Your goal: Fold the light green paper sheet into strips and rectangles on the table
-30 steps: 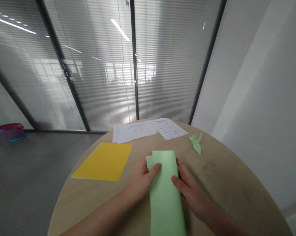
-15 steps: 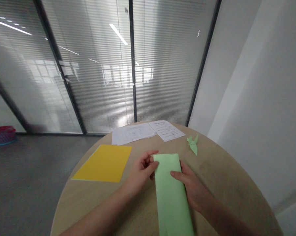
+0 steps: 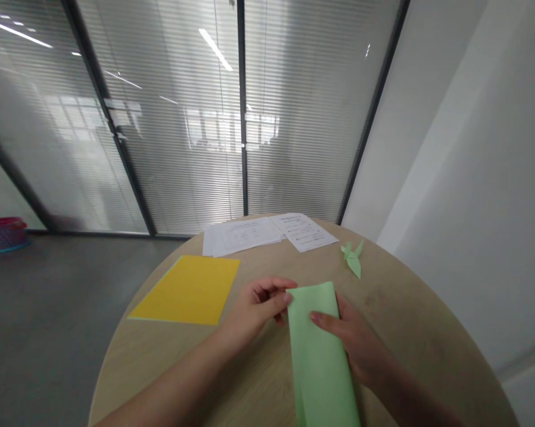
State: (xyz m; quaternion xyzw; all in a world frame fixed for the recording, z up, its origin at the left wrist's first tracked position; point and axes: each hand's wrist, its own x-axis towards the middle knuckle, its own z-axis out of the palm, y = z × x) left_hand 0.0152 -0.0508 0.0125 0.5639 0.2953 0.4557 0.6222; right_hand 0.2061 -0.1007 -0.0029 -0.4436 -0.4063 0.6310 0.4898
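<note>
A light green sheet of paper, folded into a long strip, is held between my two hands above the table, its near end running out of the bottom of the view. My left hand pinches the far left corner, thumb on top and fingers behind. Gripping the right edge, my right hand has its thumb flat on the paper's face and its other fingers hidden beneath. Beyond it to the right lies a small green folded-paper crane.
Yellow paper with a green edge showing under it lies at the left of the round wooden table. Printed white sheets lie at the far edge. A red and blue basket stands on the floor near the glass partition.
The folded green paper and both hands have shifted slightly right. The far edge of the paper is now more tilted, its right corner higher. The view has moved a little too.
</note>
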